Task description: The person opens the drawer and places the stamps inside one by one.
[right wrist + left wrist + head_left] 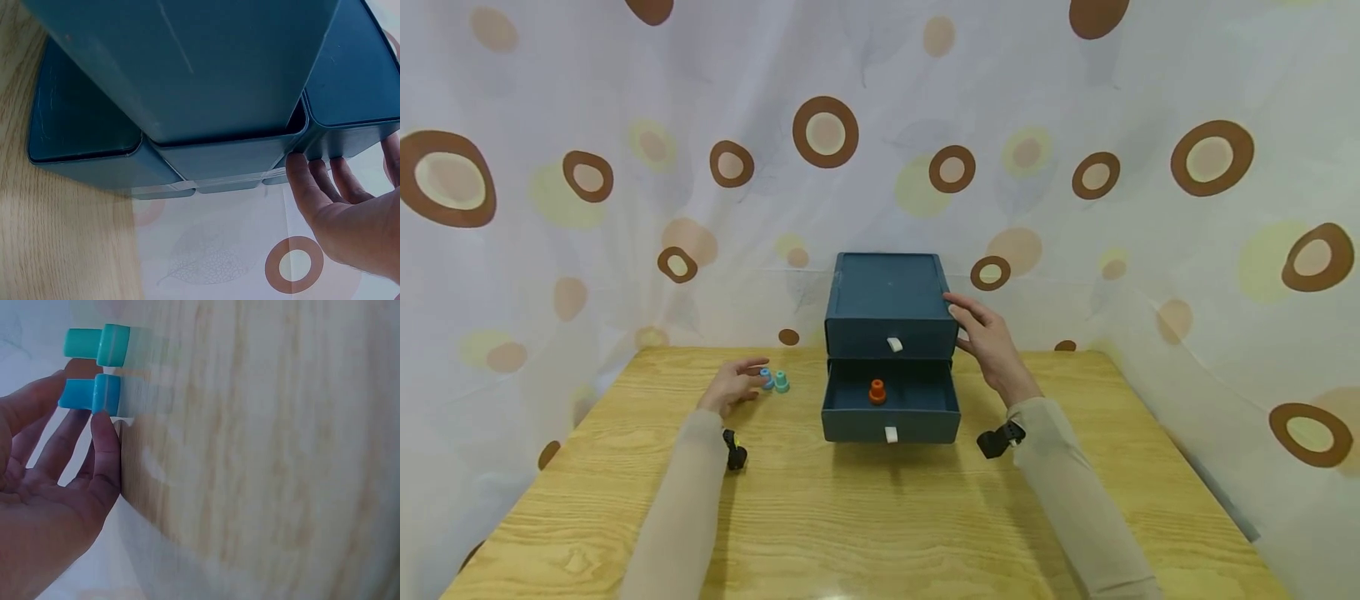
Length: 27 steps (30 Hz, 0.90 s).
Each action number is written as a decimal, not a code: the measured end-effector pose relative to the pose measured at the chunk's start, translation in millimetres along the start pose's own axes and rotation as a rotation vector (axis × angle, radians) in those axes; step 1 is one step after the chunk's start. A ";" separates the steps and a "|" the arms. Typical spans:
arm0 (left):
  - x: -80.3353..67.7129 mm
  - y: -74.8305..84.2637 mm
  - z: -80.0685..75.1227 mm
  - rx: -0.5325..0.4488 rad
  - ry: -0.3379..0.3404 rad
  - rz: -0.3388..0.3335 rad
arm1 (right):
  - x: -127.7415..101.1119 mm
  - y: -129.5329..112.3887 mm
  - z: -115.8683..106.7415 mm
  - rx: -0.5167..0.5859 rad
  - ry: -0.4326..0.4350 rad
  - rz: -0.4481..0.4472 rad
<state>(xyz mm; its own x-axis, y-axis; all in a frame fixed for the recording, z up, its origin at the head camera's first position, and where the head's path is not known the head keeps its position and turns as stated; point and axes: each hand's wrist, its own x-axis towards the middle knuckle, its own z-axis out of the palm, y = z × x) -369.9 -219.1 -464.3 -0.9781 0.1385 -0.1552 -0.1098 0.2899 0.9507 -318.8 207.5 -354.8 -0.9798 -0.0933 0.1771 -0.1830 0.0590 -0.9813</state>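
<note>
A: What is the left hand [731, 386] doing?

B: It lies low over the wooden worktop [865, 517] with its fingers straight and spread. Its fingertips [105, 425] touch the blue peg [92, 395], a small stepped plastic piece that stands upright on the worktop. They do not curl round it.

A: Anything beside that peg?

B: A teal peg [781, 382] of the same shape stands just beyond the blue one, on the side away from the left hand and close to it. In the left wrist view the two sit side by side, a narrow gap between them.

A: And the right hand [990, 342]?

B: It is up against the right side of the dark blue drawer box [887, 300]. The fingers are straight and rest flat along the box's upper corner; nothing is gripped. The right wrist view shows the fingertips [299, 169] against the box's edge.

A: How does the box stand?

B: It sits between the two hands, nearer the right one. The top drawer [891, 337] is pushed in. The lower drawer [891, 408] is pulled out toward the person, below and to the left of the right hand.

A: Is there something in it?

B: Yes, an orange peg [877, 391] stands upright on the floor of the pulled-out drawer, about midway across it and well apart from both hands.

A: So the hands are apart?

B: Well apart, the box between them.
</note>
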 end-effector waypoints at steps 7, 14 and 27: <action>-0.3 -1.1 0.6 0.038 0.014 -0.015 | 1.6 0.3 0.9 0.001 -0.010 0.011; 2.9 -4.5 -1.2 0.064 0.047 -0.002 | 2.6 -0.5 2.4 0.012 -0.004 0.026; -1.6 -1.6 3.7 0.083 0.090 -0.001 | 2.3 -1.1 1.6 0.018 -0.003 0.025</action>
<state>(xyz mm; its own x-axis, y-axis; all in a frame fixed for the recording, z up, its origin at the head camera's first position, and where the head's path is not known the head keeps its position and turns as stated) -367.5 -216.3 -466.5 -0.9904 0.0536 -0.1274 -0.0990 0.3677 0.9247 -320.8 205.6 -353.4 -0.9837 -0.0953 0.1522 -0.1568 0.0435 -0.9867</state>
